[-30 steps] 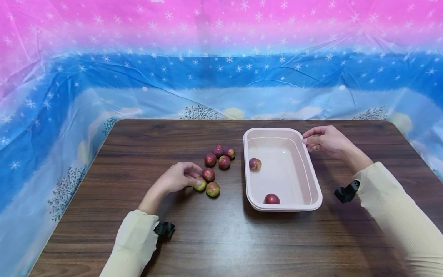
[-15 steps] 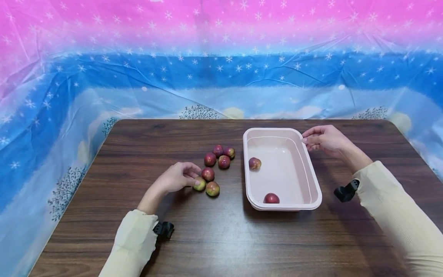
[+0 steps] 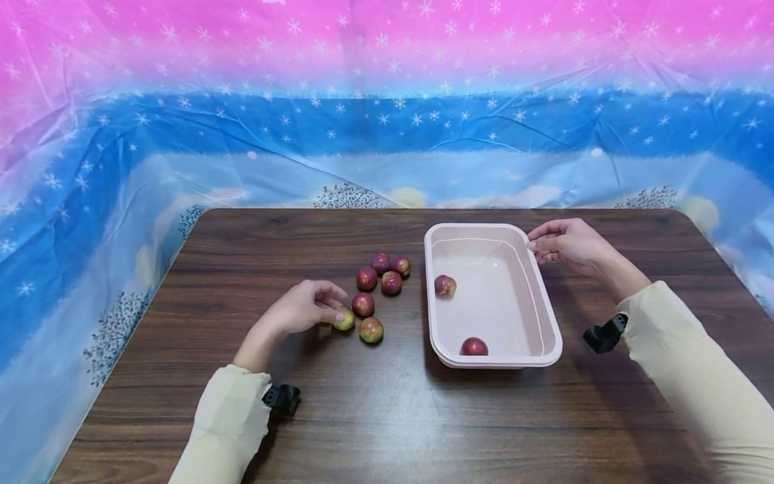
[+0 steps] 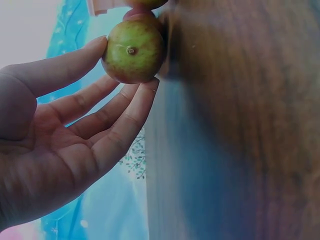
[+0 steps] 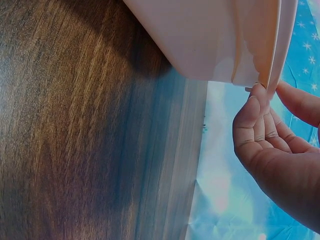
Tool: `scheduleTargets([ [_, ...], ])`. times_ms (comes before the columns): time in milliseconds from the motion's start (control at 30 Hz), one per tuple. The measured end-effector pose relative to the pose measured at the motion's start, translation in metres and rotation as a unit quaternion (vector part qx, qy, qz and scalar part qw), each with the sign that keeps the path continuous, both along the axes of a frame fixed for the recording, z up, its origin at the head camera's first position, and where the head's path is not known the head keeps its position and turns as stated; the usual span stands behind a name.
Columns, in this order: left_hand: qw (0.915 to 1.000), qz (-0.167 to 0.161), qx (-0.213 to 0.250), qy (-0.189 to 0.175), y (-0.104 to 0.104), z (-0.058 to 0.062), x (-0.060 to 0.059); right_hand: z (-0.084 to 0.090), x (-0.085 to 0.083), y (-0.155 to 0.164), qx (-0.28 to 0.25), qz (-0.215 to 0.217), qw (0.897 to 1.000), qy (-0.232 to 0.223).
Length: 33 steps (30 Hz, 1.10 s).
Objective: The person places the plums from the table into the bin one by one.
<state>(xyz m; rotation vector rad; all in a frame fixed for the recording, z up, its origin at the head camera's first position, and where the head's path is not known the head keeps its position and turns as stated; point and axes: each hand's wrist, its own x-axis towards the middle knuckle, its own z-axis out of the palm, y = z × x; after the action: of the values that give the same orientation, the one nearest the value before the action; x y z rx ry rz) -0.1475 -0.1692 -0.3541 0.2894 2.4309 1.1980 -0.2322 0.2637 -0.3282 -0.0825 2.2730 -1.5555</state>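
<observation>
My left hand (image 3: 304, 306) pinches a yellow-green plum (image 3: 345, 319) between thumb and fingertips; the left wrist view shows the plum (image 4: 134, 52) from its stem end. Just right of it on the table are a dark red plum (image 3: 363, 304) and a red-green plum (image 3: 371, 330). On the right, my right hand (image 3: 571, 245) grips the rim of a pale pink plastic basin (image 3: 546, 302) near its far right corner. In the right wrist view, the thumb and fingers hold the basin's rim (image 5: 272, 55). Inside the basin lie a mottled plum (image 3: 445, 286) and a red plum (image 3: 474, 347).
Several more plums (image 3: 391, 283) sit in a cluster left of the basin on the dark wooden table (image 3: 375, 417). A snowflake-patterned cloth (image 3: 375, 121) hangs behind the table and along its sides. Black wrist cameras (image 3: 281, 399) are strapped to both sleeves.
My left hand has drawn slightly left with the yellow-green plum, away from the two plums beside it. The right hand and the basin stay where they were.
</observation>
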Motion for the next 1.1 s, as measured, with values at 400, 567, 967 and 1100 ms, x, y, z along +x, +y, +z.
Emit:
scheduleTargets([
  [400,0.9995,0.009,0.000,0.030,-0.005,0.018,-0.005,-0.001,0.000,0.000,-0.008,0.000,1.000,0.000],
  [567,0.9990,0.031,0.008,0.030,-0.002,0.026,-0.009,-0.001,0.001,0.000,-0.006,0.002,1.000,0.006],
  [967,0.9973,0.045,-0.003,0.058,0.010,0.043,-0.022,0.000,0.000,0.000,-0.005,0.000,1.000,-0.001],
  [1100,0.9966,0.046,-0.003,0.069,0.015,0.050,-0.027,0.001,0.001,0.000,-0.003,0.000,1.000,0.001],
])
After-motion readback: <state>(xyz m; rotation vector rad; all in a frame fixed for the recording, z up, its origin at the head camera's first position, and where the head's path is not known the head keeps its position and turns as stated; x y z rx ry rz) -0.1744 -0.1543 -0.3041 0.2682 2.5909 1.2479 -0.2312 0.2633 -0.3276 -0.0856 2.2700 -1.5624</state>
